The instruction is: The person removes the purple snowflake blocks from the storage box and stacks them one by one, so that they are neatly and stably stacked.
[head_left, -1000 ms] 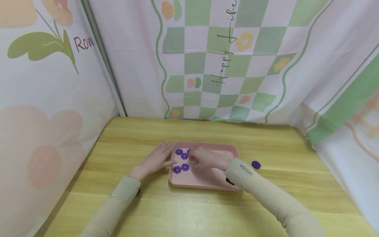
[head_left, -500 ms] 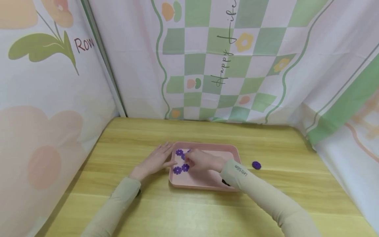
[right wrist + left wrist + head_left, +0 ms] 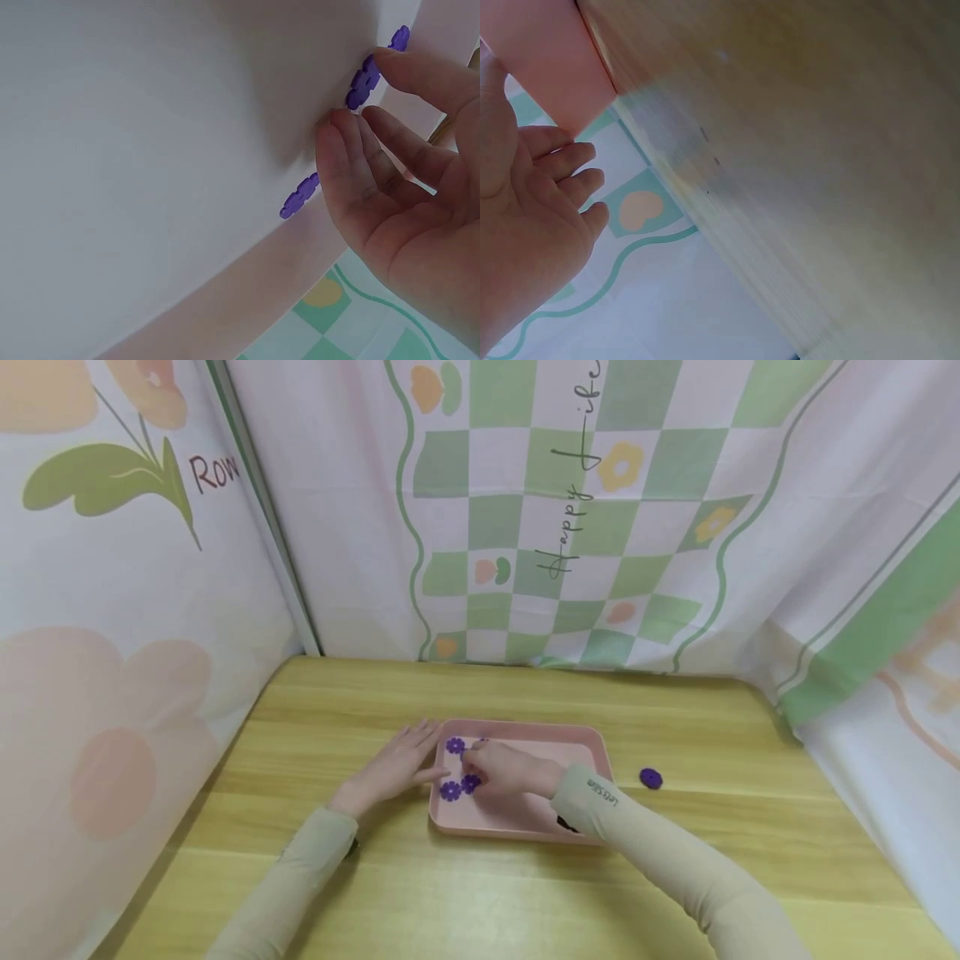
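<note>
A pink tray (image 3: 555, 750) holds several purple flower-shaped discs at its left end. Upper left in it lies one disc (image 3: 455, 745); lower down, a second disc (image 3: 450, 791) sits beside a third disc (image 3: 470, 783). My right hand (image 3: 510, 768) reaches into the tray and pinches a flower-shaped disc (image 3: 364, 81) between thumb and index fingertip, against the tray floor. Another disc (image 3: 300, 196) shows below those fingers in the right wrist view. My left hand (image 3: 393, 764) lies with fingers extended along the tray's left edge, its thumb over the rim.
Right of the tray, a dark purple disc (image 3: 651, 778) lies on the wooden table (image 3: 360, 893). A patterned curtain (image 3: 517, 610) hangs behind the table, and printed cloth (image 3: 150, 710) borders its left side.
My right hand has shifted slightly left and toward me within the tray, covering more of the middle disc. The left hand stays in place at the tray's edge.
</note>
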